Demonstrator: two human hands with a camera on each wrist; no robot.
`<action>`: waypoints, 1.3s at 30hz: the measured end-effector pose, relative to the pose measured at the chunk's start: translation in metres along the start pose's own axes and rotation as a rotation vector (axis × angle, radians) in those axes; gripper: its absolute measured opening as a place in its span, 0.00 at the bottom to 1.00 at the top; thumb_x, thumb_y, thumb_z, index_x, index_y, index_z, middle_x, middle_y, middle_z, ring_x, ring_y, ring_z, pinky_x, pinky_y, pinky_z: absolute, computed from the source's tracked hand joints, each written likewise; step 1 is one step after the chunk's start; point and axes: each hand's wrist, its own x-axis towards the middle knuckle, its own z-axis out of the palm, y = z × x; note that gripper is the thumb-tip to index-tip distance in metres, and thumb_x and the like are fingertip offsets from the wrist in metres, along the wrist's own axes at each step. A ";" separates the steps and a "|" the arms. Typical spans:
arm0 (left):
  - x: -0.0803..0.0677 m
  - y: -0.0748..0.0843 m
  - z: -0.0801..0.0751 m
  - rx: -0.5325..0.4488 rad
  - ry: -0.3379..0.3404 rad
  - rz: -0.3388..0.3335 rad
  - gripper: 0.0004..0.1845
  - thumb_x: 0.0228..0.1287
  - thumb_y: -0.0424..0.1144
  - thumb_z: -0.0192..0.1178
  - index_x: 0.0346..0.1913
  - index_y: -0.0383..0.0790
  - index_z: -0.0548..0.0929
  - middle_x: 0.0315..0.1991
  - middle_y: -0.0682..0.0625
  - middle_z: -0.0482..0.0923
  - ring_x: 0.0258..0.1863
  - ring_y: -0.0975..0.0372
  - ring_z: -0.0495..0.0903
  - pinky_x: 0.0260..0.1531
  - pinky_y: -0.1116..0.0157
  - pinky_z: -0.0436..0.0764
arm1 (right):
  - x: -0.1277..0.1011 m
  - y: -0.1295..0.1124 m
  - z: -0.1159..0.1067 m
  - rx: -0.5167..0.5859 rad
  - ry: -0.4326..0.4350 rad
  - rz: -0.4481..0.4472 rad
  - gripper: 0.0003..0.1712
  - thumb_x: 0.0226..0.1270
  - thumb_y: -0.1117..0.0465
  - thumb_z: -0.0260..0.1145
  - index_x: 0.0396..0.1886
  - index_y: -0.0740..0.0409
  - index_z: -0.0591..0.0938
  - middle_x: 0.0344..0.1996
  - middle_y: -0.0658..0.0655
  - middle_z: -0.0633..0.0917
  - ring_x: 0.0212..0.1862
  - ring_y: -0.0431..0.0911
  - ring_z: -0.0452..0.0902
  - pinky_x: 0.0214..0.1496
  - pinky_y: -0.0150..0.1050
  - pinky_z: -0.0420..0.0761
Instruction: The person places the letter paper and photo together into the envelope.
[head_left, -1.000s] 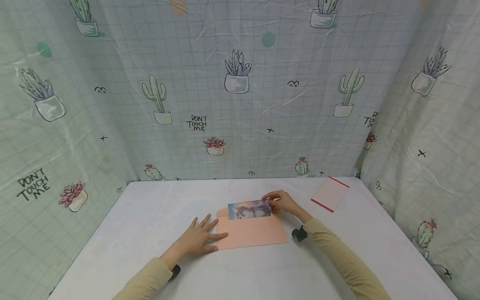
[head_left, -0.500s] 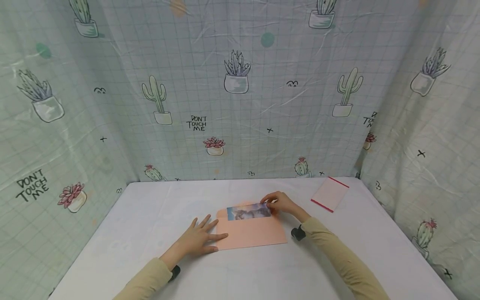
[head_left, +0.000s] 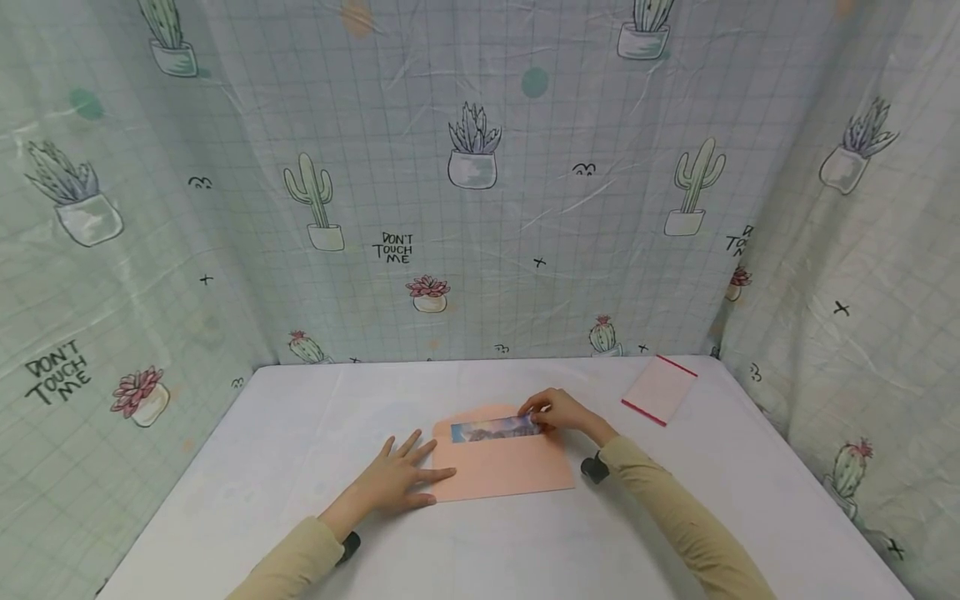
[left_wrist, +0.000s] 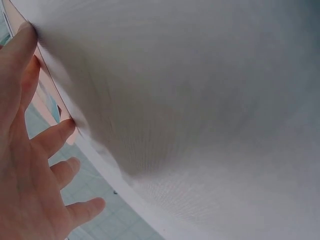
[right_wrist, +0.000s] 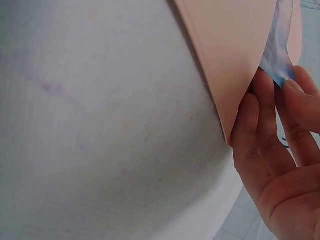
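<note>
A peach-coloured envelope point(head_left: 502, 475) lies on the table with its flap open toward the back. A picture card point(head_left: 491, 430) in blue and purple tones sits partly inside it, its upper strip showing above the pocket's edge. My right hand point(head_left: 558, 411) pinches the card's upper right corner between thumb and fingers. In the right wrist view the card point(right_wrist: 281, 47) bends slightly near the thumb, and other fingers reach under the envelope point(right_wrist: 225, 45). My left hand point(head_left: 393, 477) rests with spread fingers on the envelope's left edge.
A clear plastic sleeve point(head_left: 660, 390) with red edges lies at the back right of the white table point(head_left: 337, 417). A cloth curtain point(head_left: 480, 225) printed with cacti hangs behind and along both sides. Dark wrist cameras are strapped under both wrists.
My right hand has moved a little toward me and left, sliding the card deeper into the envelope; less of the picture shows. My left hand has stayed in place.
</note>
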 end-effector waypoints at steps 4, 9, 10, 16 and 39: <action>0.001 0.000 0.000 0.003 0.000 -0.003 0.26 0.58 0.59 0.50 0.62 0.66 0.65 0.67 0.42 0.57 0.67 0.40 0.50 0.54 0.34 0.55 | 0.001 -0.001 -0.001 -0.003 -0.023 0.006 0.12 0.59 0.70 0.57 0.40 0.58 0.83 0.39 0.60 0.83 0.22 0.40 0.74 0.23 0.31 0.75; 0.001 -0.001 0.001 0.006 -0.003 -0.002 0.26 0.58 0.59 0.50 0.62 0.66 0.65 0.67 0.42 0.57 0.67 0.40 0.50 0.54 0.34 0.55 | 0.002 -0.001 -0.002 -0.003 -0.064 -0.020 0.12 0.60 0.70 0.56 0.39 0.59 0.83 0.37 0.60 0.83 0.22 0.40 0.73 0.24 0.32 0.75; 0.001 -0.001 0.001 0.006 -0.004 -0.002 0.26 0.58 0.59 0.50 0.62 0.66 0.65 0.67 0.42 0.57 0.67 0.40 0.50 0.54 0.34 0.55 | 0.002 -0.001 -0.002 -0.005 -0.071 -0.027 0.12 0.60 0.70 0.56 0.40 0.59 0.83 0.36 0.60 0.83 0.22 0.40 0.73 0.23 0.32 0.75; 0.001 -0.002 0.002 0.007 0.000 -0.003 0.26 0.58 0.59 0.50 0.61 0.66 0.65 0.67 0.42 0.57 0.67 0.40 0.50 0.54 0.34 0.55 | 0.002 -0.002 -0.003 -0.028 -0.098 -0.067 0.12 0.61 0.69 0.55 0.39 0.60 0.83 0.32 0.59 0.83 0.21 0.39 0.71 0.21 0.30 0.72; 0.002 -0.002 0.003 -0.019 -0.005 -0.004 0.26 0.58 0.59 0.50 0.62 0.66 0.65 0.67 0.42 0.57 0.66 0.40 0.50 0.53 0.33 0.54 | 0.008 -0.004 -0.001 -0.030 -0.087 0.034 0.15 0.58 0.72 0.54 0.36 0.56 0.84 0.32 0.56 0.82 0.18 0.39 0.69 0.20 0.30 0.71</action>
